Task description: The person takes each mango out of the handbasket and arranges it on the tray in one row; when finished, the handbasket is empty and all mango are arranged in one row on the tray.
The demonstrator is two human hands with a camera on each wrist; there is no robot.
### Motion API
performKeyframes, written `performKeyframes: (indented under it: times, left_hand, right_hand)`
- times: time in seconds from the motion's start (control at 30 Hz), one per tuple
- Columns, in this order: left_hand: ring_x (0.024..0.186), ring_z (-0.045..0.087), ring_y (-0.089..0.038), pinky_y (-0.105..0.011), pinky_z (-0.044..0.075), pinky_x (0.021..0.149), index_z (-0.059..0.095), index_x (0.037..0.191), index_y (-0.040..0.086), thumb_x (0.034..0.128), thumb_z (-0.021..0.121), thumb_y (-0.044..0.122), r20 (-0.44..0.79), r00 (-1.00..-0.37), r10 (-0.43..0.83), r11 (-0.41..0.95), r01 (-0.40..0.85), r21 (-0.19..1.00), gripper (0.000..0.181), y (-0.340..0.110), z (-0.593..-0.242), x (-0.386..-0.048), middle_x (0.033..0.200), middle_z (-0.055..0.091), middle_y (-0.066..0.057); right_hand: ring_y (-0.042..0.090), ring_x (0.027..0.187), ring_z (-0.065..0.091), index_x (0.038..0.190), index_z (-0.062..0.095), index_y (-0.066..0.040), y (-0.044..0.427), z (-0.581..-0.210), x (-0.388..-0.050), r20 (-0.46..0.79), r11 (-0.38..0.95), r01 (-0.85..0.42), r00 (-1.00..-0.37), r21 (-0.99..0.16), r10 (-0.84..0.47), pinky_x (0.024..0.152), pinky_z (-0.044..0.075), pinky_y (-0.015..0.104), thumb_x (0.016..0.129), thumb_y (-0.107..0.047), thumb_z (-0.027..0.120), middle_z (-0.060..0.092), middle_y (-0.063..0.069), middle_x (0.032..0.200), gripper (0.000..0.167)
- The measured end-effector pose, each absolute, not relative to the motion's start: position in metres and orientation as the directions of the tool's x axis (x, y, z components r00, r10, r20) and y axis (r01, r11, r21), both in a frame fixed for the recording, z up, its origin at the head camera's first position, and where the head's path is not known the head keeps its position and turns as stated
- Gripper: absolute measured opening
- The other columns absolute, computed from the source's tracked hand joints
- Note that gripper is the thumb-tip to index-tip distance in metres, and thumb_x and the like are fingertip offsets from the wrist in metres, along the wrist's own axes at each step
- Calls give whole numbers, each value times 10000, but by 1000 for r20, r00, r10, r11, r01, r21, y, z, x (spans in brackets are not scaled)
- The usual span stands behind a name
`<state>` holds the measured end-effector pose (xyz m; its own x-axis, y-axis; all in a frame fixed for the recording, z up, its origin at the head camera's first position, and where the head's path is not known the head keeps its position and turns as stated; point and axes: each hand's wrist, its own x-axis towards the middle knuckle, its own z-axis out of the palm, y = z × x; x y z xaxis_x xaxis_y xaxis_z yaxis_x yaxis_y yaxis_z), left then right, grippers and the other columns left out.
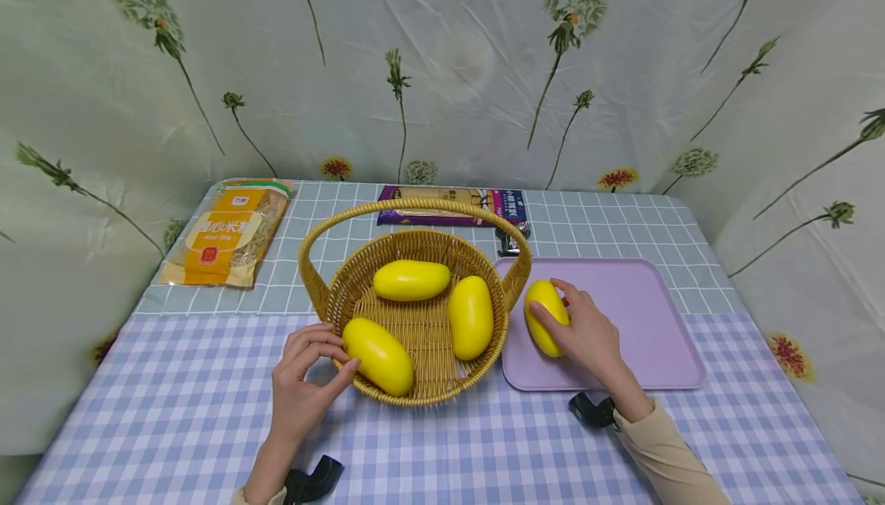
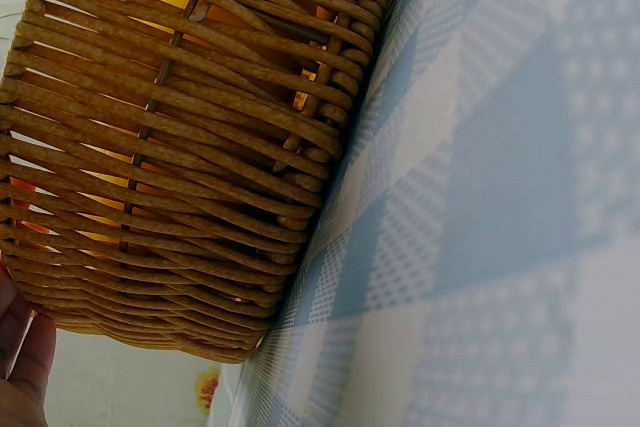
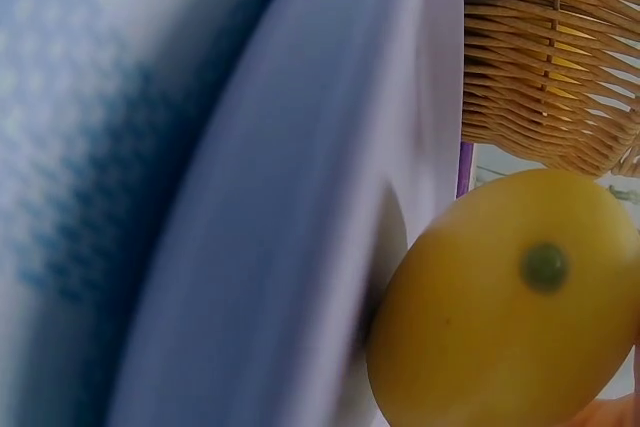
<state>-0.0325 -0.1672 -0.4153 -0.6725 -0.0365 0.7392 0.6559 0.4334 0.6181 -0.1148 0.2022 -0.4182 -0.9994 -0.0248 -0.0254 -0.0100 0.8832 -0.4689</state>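
Observation:
A wicker basket (image 1: 432,397) with a tall arched handle holds three yellow mangoes: one at the back (image 1: 411,280), one at the right (image 1: 471,318) and one at the front left (image 1: 378,357). My left hand (image 1: 304,374) grips the basket's left rim with fingers and thumb, close beside the front-left mango; in the left wrist view only its fingertips (image 2: 33,362) show at the woven side. To the right of the basket, my right hand (image 1: 584,328) grips another mango (image 1: 545,317) between thumb and fingers, on the left part of the lilac tray (image 1: 643,320).
An orange food packet (image 1: 228,234) lies at the back left. Behind the basket are a purple packet (image 1: 449,207) and a small black packet (image 1: 512,239). The basket's handle arches above its opening. A checked cloth (image 1: 173,413) covers the table, with a floral curtain behind.

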Motion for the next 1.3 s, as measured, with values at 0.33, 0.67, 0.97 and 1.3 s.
performKeyframes:
  times: [0.33,0.67,0.97,1.3]
  left_hand:
    - [951,530,-379,-319,381,979,635,705,23,712,789,42,736,-676,-38,429,654,623,155,-168,-416,-33,814,617,-181]
    - [955,530,-377,-318,382,977,636,707,21,712,784,33,736,-676,-35,424,657,624,149,-167,-416,-34,818,616,-185]
    - [954,528,-378,-314,380,979,634,707,16,698,788,18,732,-680,-38,426,652,627,154,-168,-417,-33,820,617,-187]
    - [958,525,-384,-322,380,977,633,711,22,700,784,8,733,-679,-38,422,654,628,151,-168,-418,-33,826,618,-186]
  right_hand:
    - [297,807,565,1367,489,-125,203,-417,-112,-24,883,-16,-999,-469,-30,590,446,403,889,-639,454,564,186,1123,702]
    - [321,846,579,1361,477,-86,200,-419,-108,-5,881,2,-1000,-473,0,628,465,434,880,-649,456,576,171,1108,740]
    - [319,881,584,1365,474,-82,200,-421,-101,8,880,-8,-1000,-475,-5,668,488,479,891,-625,462,581,165,1120,721]
    - [282,894,574,1309,534,-68,205,-419,-92,138,870,-78,-990,-486,-12,635,494,462,922,-512,508,602,146,1087,589]
